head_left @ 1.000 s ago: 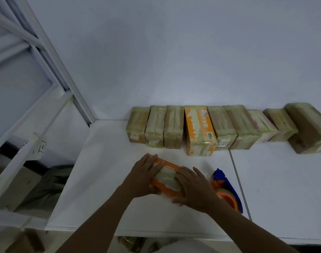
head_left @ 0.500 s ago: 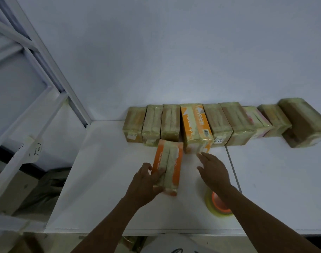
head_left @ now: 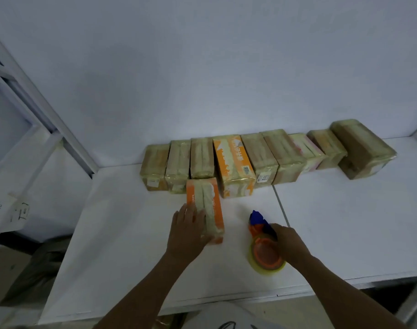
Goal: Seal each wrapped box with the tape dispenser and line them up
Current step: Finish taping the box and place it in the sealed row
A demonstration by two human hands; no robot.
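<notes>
Steadying the orange box point(head_left: 203, 205) on the tabletop point(head_left: 122, 233) with flat fingers point(head_left: 189, 213), left hand point(head_left: 189, 231) waits; right hand point(head_left: 289, 243) curls round the tape dispenser point(head_left: 264, 248). Nine boxes point(head_left: 269, 157) stand lined up; this one seems unfinished.

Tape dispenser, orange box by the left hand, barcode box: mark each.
tape dispenser point(head_left: 265, 255): head view, orange roll hub.
orange box point(head_left: 203, 197): head view, taped top face.
barcode box point(head_left: 231, 160): head view, orange top face.

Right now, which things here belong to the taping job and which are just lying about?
Job: orange box under the left hand; tape dispenser held by the right hand; row of wrapped boxes along the wall.
Lying about: white shelf frame at left; dark bundle low at left.
</notes>
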